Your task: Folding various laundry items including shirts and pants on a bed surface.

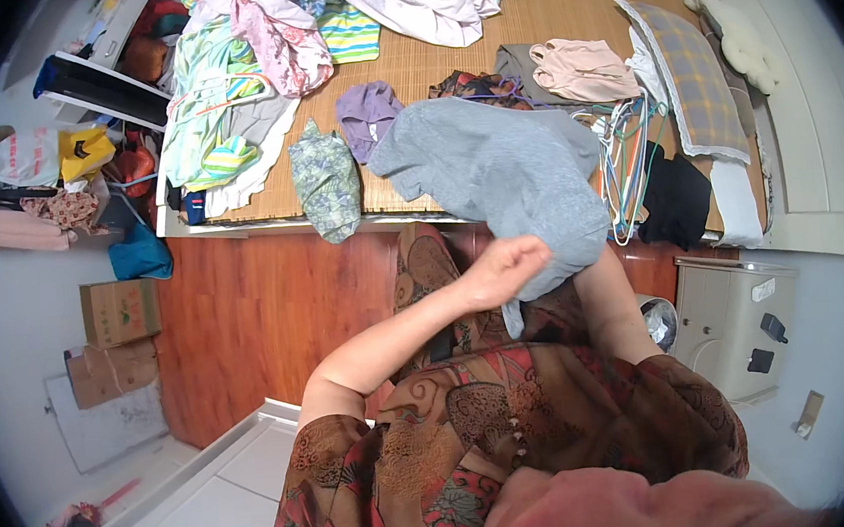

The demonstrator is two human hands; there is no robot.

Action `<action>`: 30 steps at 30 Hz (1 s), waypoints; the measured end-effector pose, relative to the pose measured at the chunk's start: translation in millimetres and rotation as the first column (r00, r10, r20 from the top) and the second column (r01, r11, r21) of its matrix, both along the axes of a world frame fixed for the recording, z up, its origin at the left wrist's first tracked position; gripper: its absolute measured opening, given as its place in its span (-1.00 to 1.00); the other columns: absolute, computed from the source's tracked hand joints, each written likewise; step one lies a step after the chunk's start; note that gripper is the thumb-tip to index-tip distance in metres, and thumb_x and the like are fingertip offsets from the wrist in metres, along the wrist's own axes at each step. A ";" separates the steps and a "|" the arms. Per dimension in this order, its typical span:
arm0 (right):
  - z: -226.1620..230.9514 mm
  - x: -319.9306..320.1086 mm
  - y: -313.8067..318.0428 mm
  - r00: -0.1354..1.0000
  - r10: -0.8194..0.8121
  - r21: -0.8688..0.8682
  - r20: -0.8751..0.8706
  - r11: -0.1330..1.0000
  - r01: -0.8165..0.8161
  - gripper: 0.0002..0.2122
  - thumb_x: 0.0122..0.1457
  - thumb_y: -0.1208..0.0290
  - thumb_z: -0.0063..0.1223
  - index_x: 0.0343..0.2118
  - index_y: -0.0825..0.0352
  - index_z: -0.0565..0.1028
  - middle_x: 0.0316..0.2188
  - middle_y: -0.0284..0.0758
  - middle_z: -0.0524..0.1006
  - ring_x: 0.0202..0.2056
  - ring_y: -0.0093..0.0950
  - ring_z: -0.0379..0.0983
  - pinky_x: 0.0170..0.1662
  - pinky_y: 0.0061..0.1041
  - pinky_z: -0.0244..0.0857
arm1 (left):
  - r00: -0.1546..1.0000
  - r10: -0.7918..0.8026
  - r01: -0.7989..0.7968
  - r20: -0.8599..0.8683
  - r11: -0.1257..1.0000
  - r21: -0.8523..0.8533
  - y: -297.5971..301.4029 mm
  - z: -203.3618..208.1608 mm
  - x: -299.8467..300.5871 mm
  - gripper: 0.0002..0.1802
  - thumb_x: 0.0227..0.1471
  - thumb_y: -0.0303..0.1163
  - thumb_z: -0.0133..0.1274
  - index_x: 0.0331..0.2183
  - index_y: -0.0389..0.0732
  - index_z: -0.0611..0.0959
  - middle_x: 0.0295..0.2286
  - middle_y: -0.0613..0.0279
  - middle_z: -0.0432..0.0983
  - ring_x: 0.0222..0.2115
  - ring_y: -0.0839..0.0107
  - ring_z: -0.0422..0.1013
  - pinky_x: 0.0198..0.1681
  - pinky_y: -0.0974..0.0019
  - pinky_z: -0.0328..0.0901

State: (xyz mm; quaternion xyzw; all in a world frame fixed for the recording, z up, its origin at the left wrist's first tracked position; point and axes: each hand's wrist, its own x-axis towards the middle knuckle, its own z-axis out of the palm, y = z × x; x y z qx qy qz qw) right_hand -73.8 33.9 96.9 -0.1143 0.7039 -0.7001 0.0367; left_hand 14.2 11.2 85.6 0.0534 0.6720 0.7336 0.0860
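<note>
A grey garment (498, 151) is draped from the bed's near edge down over my lap. My left hand (511, 268) is in front of its lower part, fingers curled in; whether cloth is caught between them is hidden. My right forearm (615, 312) runs up under the garment, which covers my right hand. Left of the grey garment, a purple garment (367, 118) and a green patterned cloth (327, 183) lie on the bed mat (415, 73), the green one hanging over the edge. To the right is a bunch of hangers (623, 171).
Piled clothes (216, 91) cover the bed's far left. A folded peach garment (586, 70), a checked pillow (689, 79) and a black cloth (675, 199) lie at right. A beige cabinet (728, 322) stands right of me; a cardboard box (120, 312) sits by the left wall.
</note>
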 end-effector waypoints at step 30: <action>-5.7 -14.1 142.8 0.635 0.702 -0.070 0.321 0.686 -0.724 -0.60 0.18 0.18 -0.03 -0.04 0.38 0.37 -0.33 -0.42 0.48 -0.35 -0.65 0.38 -0.27 -0.68 0.25 | 0.935 0.232 -0.323 0.269 0.868 0.377 -29.6 44.2 23.7 -0.58 -0.01 -0.36 0.12 -0.11 -0.34 0.48 -0.21 0.17 0.48 -0.19 0.37 0.41 -0.08 0.29 0.29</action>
